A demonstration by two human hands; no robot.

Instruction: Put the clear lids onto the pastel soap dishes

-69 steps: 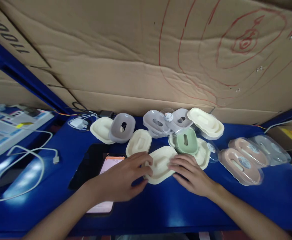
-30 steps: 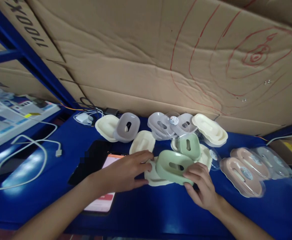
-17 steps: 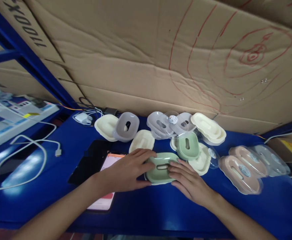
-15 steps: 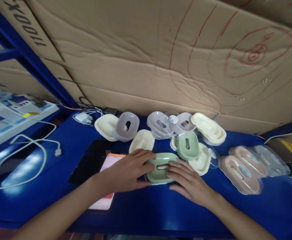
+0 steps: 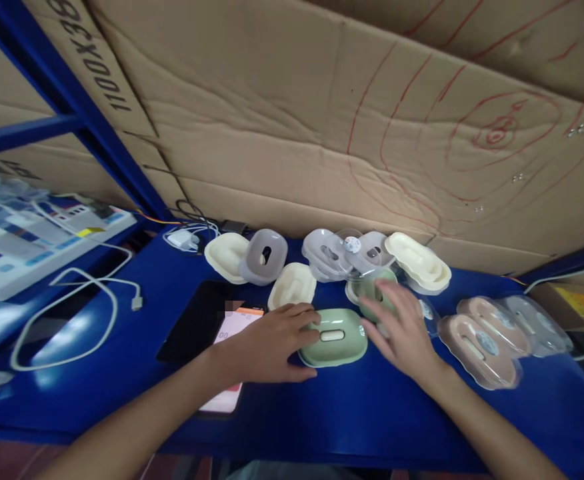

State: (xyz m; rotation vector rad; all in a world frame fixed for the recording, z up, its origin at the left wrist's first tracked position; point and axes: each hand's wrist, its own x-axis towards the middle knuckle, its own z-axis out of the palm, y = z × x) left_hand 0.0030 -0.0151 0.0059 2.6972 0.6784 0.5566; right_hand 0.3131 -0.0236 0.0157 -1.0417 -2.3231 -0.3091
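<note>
A green soap dish [image 5: 345,350] with a slot lies in front of me, with a cream part showing through the slot. My left hand [image 5: 282,340] grips its left end, fingers over the rim and thumb along the near side. My right hand [image 5: 406,327] is off this dish, to its right, with its fingers apart. Those fingers reach over a second green soap dish [image 5: 369,293], partly hiding it; whether they touch it I cannot tell. A cream dish [image 5: 295,285] lies just behind my left hand.
Grey dishes [image 5: 267,247] and cream trays [image 5: 419,260] stand along the cardboard wall [image 5: 252,133]. Pink dishes [image 5: 482,343] under clear covers lie at the right. A lit phone [image 5: 222,402], a black flat object [image 5: 192,320] and a white cable [image 5: 115,313] are on the left.
My right hand has left the near green dish and moved back and right to the second green dish. The near dish's slot now shows fully cream. The view has shifted slightly.
</note>
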